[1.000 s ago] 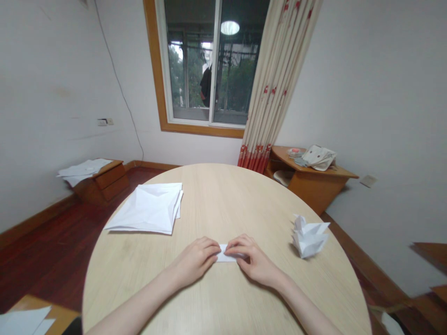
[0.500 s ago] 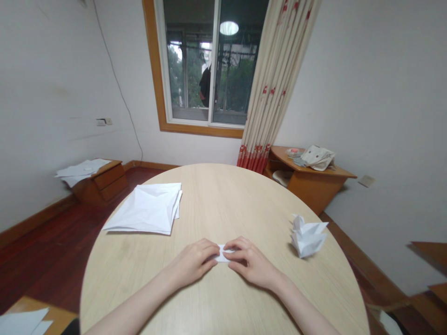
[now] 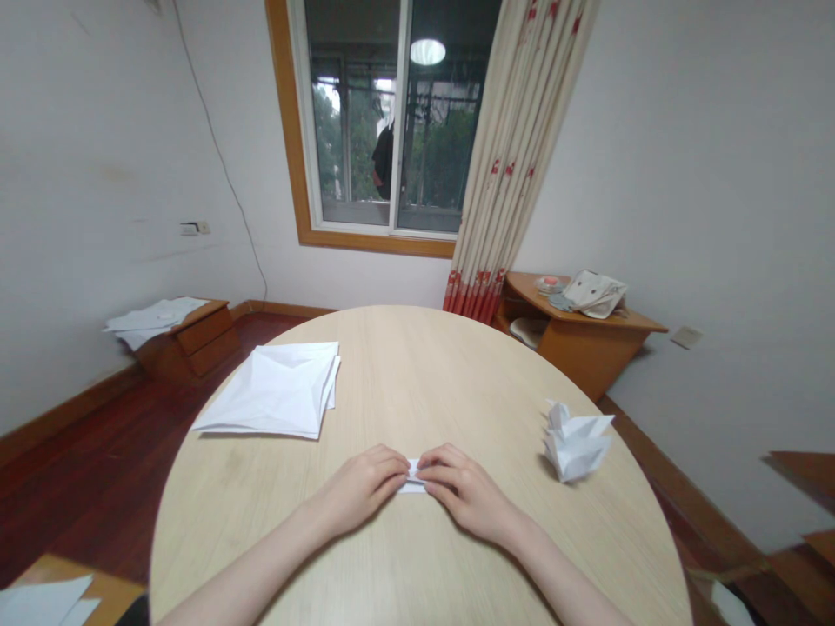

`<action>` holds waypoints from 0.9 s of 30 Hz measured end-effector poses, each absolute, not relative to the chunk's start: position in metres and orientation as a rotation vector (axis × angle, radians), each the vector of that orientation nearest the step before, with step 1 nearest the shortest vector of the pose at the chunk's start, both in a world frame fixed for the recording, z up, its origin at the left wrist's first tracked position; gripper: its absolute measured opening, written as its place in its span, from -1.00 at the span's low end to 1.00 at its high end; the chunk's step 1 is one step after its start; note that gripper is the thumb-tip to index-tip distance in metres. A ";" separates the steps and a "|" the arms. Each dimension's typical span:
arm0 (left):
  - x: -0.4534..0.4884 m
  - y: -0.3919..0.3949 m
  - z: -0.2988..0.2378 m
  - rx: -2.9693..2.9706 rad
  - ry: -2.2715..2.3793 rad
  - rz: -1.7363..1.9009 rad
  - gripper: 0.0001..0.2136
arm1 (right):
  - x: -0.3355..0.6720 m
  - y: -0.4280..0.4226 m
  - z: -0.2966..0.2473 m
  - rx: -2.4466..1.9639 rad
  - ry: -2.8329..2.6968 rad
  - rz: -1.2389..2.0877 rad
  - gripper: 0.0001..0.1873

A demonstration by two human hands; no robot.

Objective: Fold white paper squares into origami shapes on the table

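Observation:
A small folded piece of white paper (image 3: 412, 488) lies on the round table near its front middle. My left hand (image 3: 369, 489) grips its left end, fingers closed and bent over it. From the other side, my right hand (image 3: 464, 489) holds the right end with thumb and fingers pinched. Between the fingertips a raised fold or edge shows across the paper; most of the sheet is hidden under the fingers. Off to the right stands a folded white paper figure (image 3: 577, 443) with pointed tips, apart from my right hand.
A stack of white paper sheets (image 3: 270, 391) rests on the left of the round wooden table (image 3: 417, 365). Beyond the table are a low drawer cabinet (image 3: 202, 335) with papers and a corner desk (image 3: 587, 348) carrying a cloth bag (image 3: 595, 294). A patterned curtain (image 3: 499, 174) hangs behind.
The paper between my hands now shows a crease line and a strip of its near edge below the fingertips. Both hands have shifted only slightly.

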State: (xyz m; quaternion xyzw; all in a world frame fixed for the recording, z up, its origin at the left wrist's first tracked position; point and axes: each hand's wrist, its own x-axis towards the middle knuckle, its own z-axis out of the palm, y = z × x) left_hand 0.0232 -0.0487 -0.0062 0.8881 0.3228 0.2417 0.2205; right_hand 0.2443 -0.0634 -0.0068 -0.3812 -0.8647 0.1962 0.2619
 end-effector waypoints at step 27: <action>0.034 -0.047 -0.017 2.250 1.170 0.832 -0.85 | 0.226 -0.059 -0.020 -1.297 -2.163 0.537 -0.88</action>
